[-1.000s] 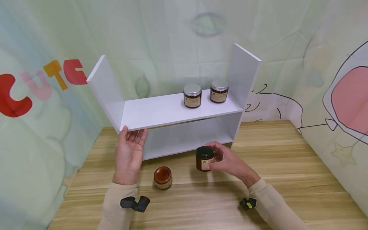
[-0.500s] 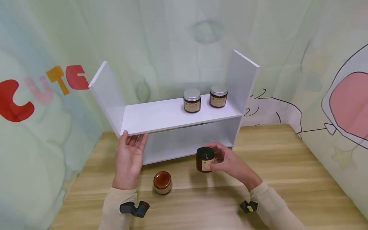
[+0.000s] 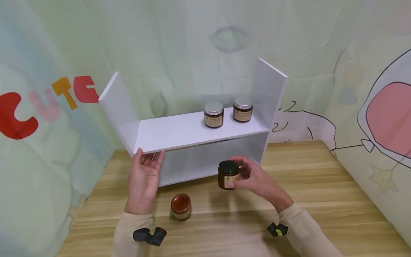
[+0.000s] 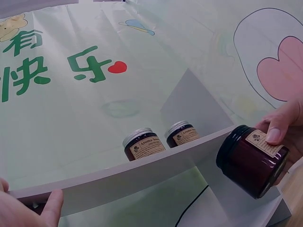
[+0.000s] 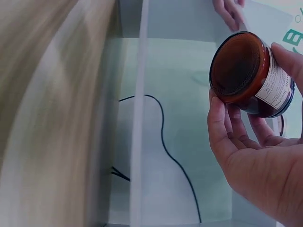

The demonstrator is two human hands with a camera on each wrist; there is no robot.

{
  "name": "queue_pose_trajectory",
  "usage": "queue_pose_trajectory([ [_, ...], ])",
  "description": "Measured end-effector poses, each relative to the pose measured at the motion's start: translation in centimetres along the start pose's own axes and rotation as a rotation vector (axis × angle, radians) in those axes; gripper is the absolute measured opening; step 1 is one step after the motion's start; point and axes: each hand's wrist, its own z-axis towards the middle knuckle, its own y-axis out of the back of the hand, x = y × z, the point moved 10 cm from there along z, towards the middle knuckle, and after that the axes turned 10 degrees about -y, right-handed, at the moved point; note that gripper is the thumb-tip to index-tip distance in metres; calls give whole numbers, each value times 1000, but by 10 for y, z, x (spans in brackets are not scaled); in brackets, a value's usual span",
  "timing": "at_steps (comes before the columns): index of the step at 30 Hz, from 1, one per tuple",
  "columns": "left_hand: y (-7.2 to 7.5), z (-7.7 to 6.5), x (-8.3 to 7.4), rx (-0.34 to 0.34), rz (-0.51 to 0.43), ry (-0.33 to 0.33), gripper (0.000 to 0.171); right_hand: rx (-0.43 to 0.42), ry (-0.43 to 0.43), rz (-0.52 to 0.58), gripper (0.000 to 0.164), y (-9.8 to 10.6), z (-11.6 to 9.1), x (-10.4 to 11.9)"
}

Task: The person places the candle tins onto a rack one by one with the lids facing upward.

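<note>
My right hand point(image 3: 253, 180) grips a brown glass jar point(image 3: 228, 175) with a black lid and paper label, thumb on the label. That jar is above the table, in front of the shelf's lower level. At the left end of a white two-level shelf point(image 3: 173, 132), my left hand point(image 3: 143, 182) holds the upper board's front corner, fingers beneath it. Two brown jars with silver lids, a nearer jar point(image 3: 213, 115) and a farther jar point(image 3: 242, 110), stand on the upper board's right half. Another brown jar point(image 3: 181, 206) rests on the table near my left wrist.
The shelf's left side panel point(image 3: 118, 110) and right side panel point(image 3: 269, 92) rise above the upper board. Below lies the wood-grain table point(image 3: 308, 192). A printed cloth backdrop point(image 3: 186, 53) hangs close behind and on both sides.
The head view has shifted, so the shelf and table sit lower in it. My right hand has raised its jar slightly relative to the shelf. My left hand stays at the same corner.
</note>
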Motion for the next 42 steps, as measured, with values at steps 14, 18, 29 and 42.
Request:
queue_pose_trajectory([
  [14, -1, 1, 0, 9, 0, -5, 37, -44, 75, -48, 70, 0, 7, 44],
  [18, 1, 1, 1, 5, -5, -9, 37, -60, 111, -61, 69, -2, 9, 59],
  [29, 2, 2, -1, -11, -4, -16, 39, -107, 220, -112, 70, -12, 19, 105],
  [42, 1, 1, -2, -20, 0, -13, 38, -208, 254, -175, 75, -19, 45, 145],
])
